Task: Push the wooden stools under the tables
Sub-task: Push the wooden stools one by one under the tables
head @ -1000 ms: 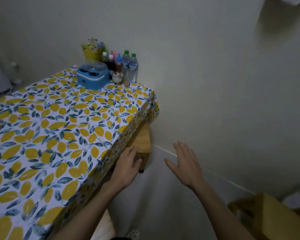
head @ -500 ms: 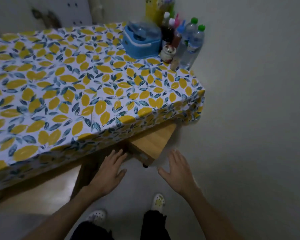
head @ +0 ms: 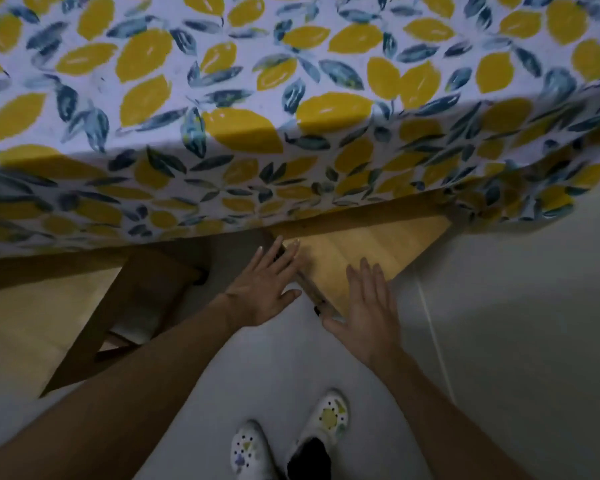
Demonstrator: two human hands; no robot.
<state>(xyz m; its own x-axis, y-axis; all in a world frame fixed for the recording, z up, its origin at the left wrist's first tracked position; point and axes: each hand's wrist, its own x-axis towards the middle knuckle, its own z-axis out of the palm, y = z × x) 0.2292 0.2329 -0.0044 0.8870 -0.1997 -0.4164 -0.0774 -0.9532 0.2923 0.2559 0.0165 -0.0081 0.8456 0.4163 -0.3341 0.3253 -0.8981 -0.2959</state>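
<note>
A wooden stool (head: 357, 252) sticks out from under the table (head: 222, 98), which has a lemon cloth (head: 291, 181) hanging over its near edge. The stool's far part is hidden under the cloth. The left hand (head: 265, 287) lies flat and open against the stool's left edge. The right hand (head: 368, 306) is open too, with its fingers spread over the stool's near corner. Another wooden stool (head: 35, 317) sits to the left.
</note>
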